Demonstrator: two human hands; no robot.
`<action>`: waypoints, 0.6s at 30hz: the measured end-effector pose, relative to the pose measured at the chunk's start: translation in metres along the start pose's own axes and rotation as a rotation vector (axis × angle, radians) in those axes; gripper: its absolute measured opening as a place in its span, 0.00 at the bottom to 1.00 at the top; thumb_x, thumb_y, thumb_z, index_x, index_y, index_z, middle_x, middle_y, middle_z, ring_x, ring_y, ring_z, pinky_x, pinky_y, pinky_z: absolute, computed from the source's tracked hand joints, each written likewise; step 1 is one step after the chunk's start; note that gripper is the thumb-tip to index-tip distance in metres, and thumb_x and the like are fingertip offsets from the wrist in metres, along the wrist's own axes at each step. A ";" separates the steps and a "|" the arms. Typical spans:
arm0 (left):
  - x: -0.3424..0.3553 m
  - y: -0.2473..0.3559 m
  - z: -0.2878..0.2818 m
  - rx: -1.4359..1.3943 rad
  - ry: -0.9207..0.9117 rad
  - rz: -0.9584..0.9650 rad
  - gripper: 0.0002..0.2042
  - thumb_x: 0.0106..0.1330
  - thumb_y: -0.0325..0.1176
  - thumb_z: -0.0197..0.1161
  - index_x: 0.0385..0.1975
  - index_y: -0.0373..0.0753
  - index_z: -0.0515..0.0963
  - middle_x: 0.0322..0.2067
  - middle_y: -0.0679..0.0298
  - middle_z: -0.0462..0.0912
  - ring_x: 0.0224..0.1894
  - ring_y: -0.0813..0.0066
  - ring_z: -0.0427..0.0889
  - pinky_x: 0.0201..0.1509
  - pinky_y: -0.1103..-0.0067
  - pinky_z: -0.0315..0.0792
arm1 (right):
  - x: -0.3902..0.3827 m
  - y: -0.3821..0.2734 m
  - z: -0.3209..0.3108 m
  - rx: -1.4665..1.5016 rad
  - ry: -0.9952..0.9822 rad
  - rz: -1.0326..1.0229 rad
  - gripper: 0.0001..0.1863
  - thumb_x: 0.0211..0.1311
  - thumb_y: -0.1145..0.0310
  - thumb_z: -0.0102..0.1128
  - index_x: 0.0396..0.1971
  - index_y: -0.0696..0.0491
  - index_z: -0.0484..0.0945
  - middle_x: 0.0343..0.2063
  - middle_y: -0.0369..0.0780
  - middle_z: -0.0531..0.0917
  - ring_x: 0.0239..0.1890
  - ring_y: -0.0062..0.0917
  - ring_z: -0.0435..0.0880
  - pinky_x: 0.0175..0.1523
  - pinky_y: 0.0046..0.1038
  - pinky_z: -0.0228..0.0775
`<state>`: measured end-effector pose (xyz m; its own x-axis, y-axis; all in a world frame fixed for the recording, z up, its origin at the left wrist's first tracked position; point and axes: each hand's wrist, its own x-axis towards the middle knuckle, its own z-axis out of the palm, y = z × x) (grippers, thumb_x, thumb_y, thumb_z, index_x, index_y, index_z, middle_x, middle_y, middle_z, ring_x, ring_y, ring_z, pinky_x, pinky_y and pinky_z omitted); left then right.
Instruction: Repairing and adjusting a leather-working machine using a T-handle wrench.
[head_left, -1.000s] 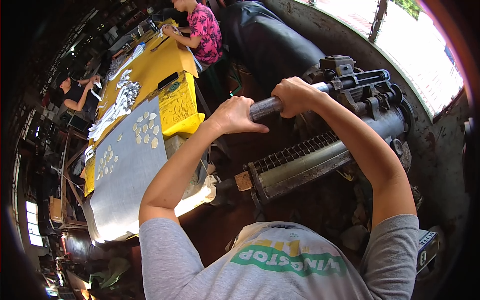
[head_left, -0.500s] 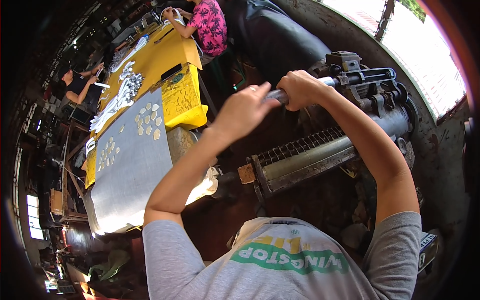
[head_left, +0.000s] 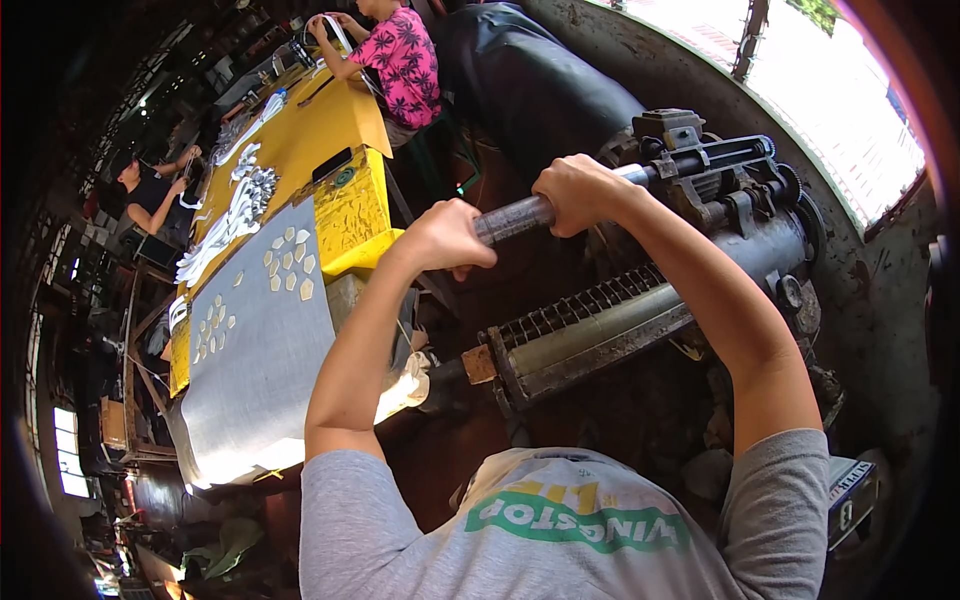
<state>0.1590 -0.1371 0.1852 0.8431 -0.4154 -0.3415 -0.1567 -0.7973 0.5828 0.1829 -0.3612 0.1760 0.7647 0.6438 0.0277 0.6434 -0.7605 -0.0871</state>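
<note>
A thick round metal bar [head_left: 517, 219] runs slantwise from the machine's head toward the left, its surface dark and worn with a brighter stretch near the machine. My right hand [head_left: 580, 193] is wrapped round its middle from above. At its left end my left hand [head_left: 447, 236] closes over the bar, so the tip is hidden. A worn length of bar shows between my two hands. The machine [head_left: 720, 185], with gears and shafts, stands beyond my right hand. Below my right forearm lies its long roller [head_left: 600, 325], with a coiled spring [head_left: 585, 300] along the far side.
To the left stands a yellow-covered table [head_left: 310, 125] with a grey sheet [head_left: 250, 370], small pale cut pieces, white strips [head_left: 235, 215] and a phone [head_left: 332, 165]. A person in a pink shirt [head_left: 400, 65] sits beyond it, another in black [head_left: 155, 205] at left. A black-covered bulk [head_left: 530, 70] lies behind the machine.
My left hand has moved left and slightly down to the bar's end and closed on it, baring more of the bar between my hands. My right hand keeps its hold.
</note>
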 end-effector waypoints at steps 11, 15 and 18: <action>-0.019 -0.028 0.005 0.109 0.681 0.311 0.22 0.66 0.43 0.58 0.55 0.36 0.73 0.43 0.50 0.82 0.43 0.56 0.81 0.50 0.70 0.72 | 0.013 0.008 -0.002 0.100 -0.222 0.078 0.14 0.34 0.65 0.68 0.24 0.55 0.82 0.22 0.43 0.84 0.29 0.35 0.85 0.37 0.33 0.77; -0.023 0.008 0.050 0.583 0.779 0.652 0.32 0.58 0.50 0.65 0.55 0.31 0.70 0.45 0.48 0.79 0.44 0.59 0.79 0.49 0.69 0.72 | 0.014 0.001 -0.023 0.249 -0.504 0.242 0.11 0.38 0.68 0.69 0.24 0.58 0.82 0.20 0.42 0.84 0.23 0.27 0.85 0.31 0.27 0.78; -0.010 0.006 0.053 0.704 0.794 0.430 0.32 0.51 0.54 0.69 0.43 0.28 0.73 0.36 0.47 0.80 0.38 0.59 0.82 0.41 0.69 0.74 | 0.015 0.002 -0.017 0.307 -0.441 0.156 0.09 0.41 0.72 0.66 0.23 0.60 0.81 0.18 0.43 0.84 0.19 0.24 0.85 0.27 0.24 0.78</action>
<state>0.1228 -0.1611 0.1531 0.6977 -0.5190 0.4938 -0.5530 -0.8284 -0.0893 0.1962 -0.3551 0.1934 0.7208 0.5500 -0.4218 0.4337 -0.8326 -0.3446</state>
